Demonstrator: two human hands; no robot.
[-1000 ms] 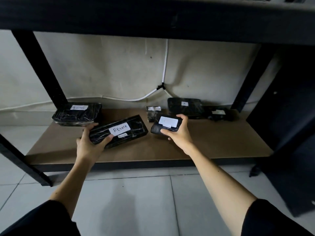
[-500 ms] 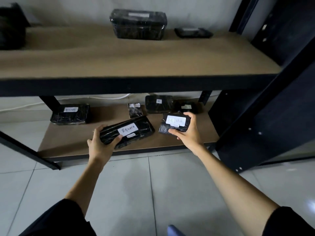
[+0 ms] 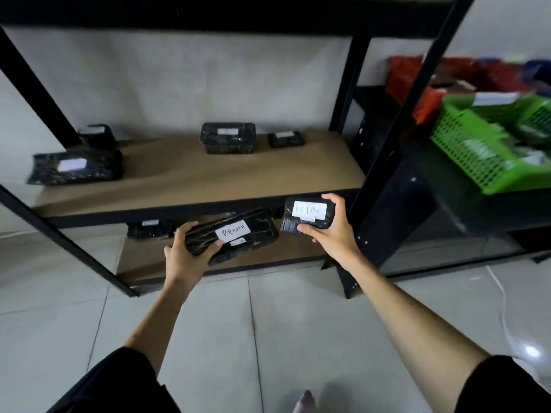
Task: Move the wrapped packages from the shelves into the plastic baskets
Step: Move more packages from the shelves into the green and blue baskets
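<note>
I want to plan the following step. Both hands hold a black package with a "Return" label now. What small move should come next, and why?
Probably carry both to the right, toward the green basket. The left hand grips the long package and the right hand grips the small package, both apparently lifted clear of the lower shelf, and that basket stands open on the right.

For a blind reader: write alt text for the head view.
Each hand holds a black-wrapped package labelled "Return": the left hand a long package, the right hand a small package. More packages sit on the shelves; a green basket stands to the right.
</note>
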